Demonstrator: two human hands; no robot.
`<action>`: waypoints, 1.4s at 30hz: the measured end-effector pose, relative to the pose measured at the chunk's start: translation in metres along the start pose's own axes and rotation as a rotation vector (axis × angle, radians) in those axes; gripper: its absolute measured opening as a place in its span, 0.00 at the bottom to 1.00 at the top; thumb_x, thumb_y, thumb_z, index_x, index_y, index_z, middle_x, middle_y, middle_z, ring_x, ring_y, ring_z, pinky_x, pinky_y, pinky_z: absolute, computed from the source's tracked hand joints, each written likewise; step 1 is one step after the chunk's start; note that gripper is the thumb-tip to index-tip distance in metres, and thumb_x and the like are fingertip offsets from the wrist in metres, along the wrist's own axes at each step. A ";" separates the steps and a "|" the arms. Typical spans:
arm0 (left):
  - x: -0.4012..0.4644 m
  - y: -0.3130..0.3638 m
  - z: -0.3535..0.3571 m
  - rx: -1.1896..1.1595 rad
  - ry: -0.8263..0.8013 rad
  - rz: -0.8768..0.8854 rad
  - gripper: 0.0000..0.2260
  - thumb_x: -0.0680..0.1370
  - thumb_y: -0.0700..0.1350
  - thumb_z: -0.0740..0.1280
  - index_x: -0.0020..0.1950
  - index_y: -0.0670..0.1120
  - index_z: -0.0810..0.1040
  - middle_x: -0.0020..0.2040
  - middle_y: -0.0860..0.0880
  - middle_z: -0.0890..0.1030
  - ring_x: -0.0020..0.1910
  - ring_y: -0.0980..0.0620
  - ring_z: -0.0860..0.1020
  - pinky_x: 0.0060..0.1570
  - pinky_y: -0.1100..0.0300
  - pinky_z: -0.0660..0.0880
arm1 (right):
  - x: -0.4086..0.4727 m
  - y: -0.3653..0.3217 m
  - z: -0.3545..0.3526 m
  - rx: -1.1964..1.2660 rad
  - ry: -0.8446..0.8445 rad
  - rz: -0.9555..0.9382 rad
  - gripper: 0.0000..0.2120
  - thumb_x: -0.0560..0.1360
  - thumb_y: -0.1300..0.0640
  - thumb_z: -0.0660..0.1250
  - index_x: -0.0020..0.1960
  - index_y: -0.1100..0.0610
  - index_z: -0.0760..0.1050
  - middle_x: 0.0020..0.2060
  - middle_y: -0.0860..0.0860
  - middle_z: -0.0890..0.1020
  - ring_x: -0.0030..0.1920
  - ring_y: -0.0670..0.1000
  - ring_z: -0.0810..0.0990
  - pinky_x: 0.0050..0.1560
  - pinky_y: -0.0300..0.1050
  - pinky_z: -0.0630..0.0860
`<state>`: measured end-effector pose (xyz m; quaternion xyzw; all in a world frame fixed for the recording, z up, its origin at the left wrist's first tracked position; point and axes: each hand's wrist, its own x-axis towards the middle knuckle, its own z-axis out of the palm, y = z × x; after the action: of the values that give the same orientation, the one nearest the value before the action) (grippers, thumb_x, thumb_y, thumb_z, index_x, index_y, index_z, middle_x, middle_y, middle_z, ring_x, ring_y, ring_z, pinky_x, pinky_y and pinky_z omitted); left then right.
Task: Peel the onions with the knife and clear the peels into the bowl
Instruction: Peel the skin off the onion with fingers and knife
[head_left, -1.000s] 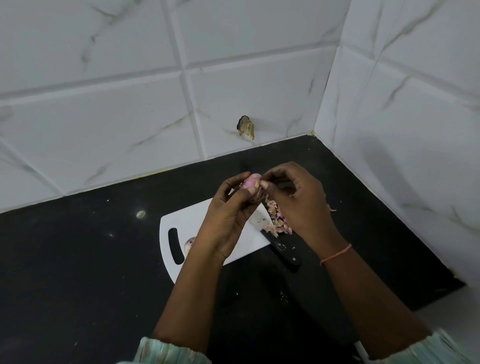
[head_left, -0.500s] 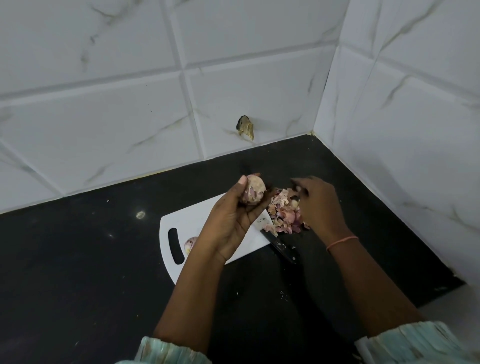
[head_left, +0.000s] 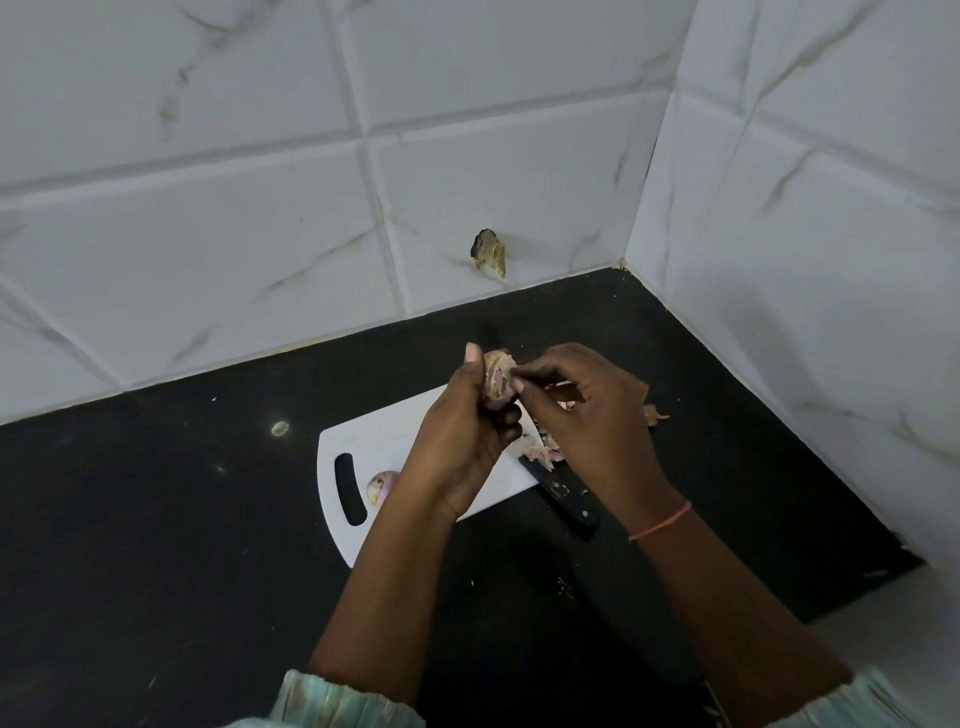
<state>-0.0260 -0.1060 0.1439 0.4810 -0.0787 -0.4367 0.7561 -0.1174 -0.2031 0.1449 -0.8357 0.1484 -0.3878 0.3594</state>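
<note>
Up over the board, both hands meet — left hand (head_left: 462, 436) cups the onion (head_left: 497, 379), right hand (head_left: 587, 410) pinches its skin.

A black counter (head_left: 156, 545) ran into a corner of white marbled wall tiles (head_left: 208, 234). On it lay a white cutting board (head_left: 374, 441), its slotted handle (head_left: 349, 488) toward the left. A small pale spot (head_left: 280, 428) sat on the counter just left of the board, with a few tiny flecks (head_left: 563, 584) nearer the camera. Low on the back wall, just above the counter, a dark, yellowish chipped patch (head_left: 489, 253) broke the tile. An orange thread (head_left: 660, 522) circled one wrist, and pale green cuffs (head_left: 343, 701) showed at the bottom edge.
</note>
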 end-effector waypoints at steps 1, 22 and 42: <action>0.000 0.000 0.000 0.005 -0.001 0.000 0.21 0.79 0.60 0.59 0.56 0.44 0.78 0.41 0.45 0.75 0.34 0.54 0.70 0.39 0.61 0.73 | 0.000 0.001 0.000 0.000 0.004 -0.012 0.03 0.73 0.64 0.73 0.47 0.61 0.83 0.43 0.48 0.81 0.44 0.43 0.80 0.45 0.29 0.75; -0.007 0.008 -0.002 0.126 -0.096 -0.042 0.16 0.83 0.55 0.59 0.51 0.43 0.76 0.42 0.44 0.73 0.30 0.54 0.66 0.28 0.63 0.64 | 0.007 0.021 -0.001 -0.273 -0.034 -0.009 0.06 0.79 0.57 0.60 0.52 0.60 0.73 0.47 0.50 0.75 0.49 0.48 0.74 0.48 0.42 0.73; -0.004 0.002 0.006 -0.107 -0.006 -0.044 0.15 0.83 0.42 0.57 0.65 0.39 0.77 0.56 0.38 0.81 0.51 0.43 0.82 0.45 0.56 0.81 | 0.005 0.011 0.004 0.145 0.006 0.376 0.02 0.77 0.56 0.69 0.50 0.51 0.78 0.44 0.43 0.82 0.47 0.40 0.80 0.48 0.35 0.78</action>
<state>-0.0302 -0.1064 0.1498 0.4399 -0.0470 -0.4583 0.7709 -0.1107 -0.2113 0.1377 -0.7639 0.2748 -0.3261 0.4844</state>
